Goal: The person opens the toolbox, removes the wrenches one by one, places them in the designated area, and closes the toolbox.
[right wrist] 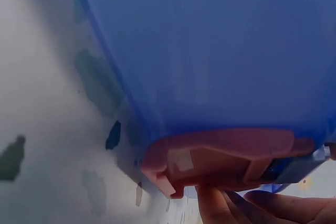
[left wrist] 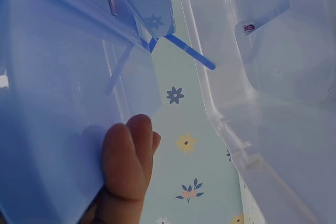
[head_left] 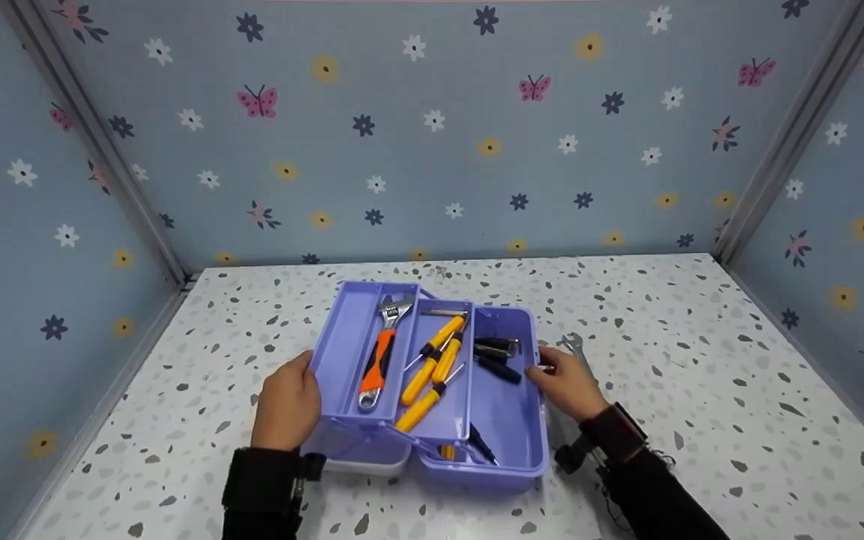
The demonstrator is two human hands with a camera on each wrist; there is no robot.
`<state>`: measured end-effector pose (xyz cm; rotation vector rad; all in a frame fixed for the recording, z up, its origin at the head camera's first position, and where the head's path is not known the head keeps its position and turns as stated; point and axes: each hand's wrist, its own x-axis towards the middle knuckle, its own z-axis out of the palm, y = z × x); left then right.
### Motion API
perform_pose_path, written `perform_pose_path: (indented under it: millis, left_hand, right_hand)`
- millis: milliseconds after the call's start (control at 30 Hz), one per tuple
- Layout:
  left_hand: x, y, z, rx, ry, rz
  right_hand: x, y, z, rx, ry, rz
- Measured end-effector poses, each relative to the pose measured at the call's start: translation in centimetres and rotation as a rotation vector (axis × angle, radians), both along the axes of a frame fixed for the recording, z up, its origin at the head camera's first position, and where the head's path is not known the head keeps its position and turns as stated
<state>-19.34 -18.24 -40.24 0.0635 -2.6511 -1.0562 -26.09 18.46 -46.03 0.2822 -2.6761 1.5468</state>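
A lavender toolbox (head_left: 507,427) stands open with stepped trays spread leftward. My left hand (head_left: 287,401) holds the left edge of the upper tray (head_left: 342,360); in the left wrist view its fingers (left wrist: 126,156) lie against the tray's outer side. My right hand (head_left: 571,384) grips the box's right side, thumb at the rim, fingers at the pinkish latch (right wrist: 220,153) in the right wrist view. An orange-handled adjustable wrench (head_left: 377,360) lies in the upper tray. Yellow-handled screwdrivers (head_left: 422,405) fill the middle tray (head_left: 456,420). Black-handled tools (head_left: 498,364) lie in the base.
Behind my right hand a metal wrench (head_left: 574,345) lies on the speckled tabletop (head_left: 687,375). A whitish lid (head_left: 372,466) hangs under the trays at the left. Flower-patterned walls (head_left: 432,150) enclose the table at the back and both sides.
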Motion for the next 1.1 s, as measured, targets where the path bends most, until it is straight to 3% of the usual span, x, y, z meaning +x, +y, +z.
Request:
perform_pose_path:
  millis: [467, 633, 833, 933, 1100]
  left_hand:
    - [0.3, -0.1, 0.2, -0.032, 0.005, 0.026]
    - [0.4, 0.8, 2.0, -0.069, 0.079, 0.009]
    - [0.0, 3.0, 4.9, -0.154, 0.166, -0.101]
    - [-0.7, 4.2, 5.9, -0.203, 0.118, -0.164]
    - [-2.2, 5.6, 6.6, -0.299, -0.038, -0.246]
  right_hand:
    - [0.3, -0.3, -0.3, -0.061, -0.055, 0.011]
    - [0.5, -0.1, 0.0, -0.066, -0.096, 0.01]
    - [0.6, 0.1, 0.2, -0.057, -0.1, 0.018]
    - [0.6, 0.1, 0.1, -0.051, -0.098, 0.019]
    - [0.8, -0.1, 0.3, -0.057, -0.099, 0.022]
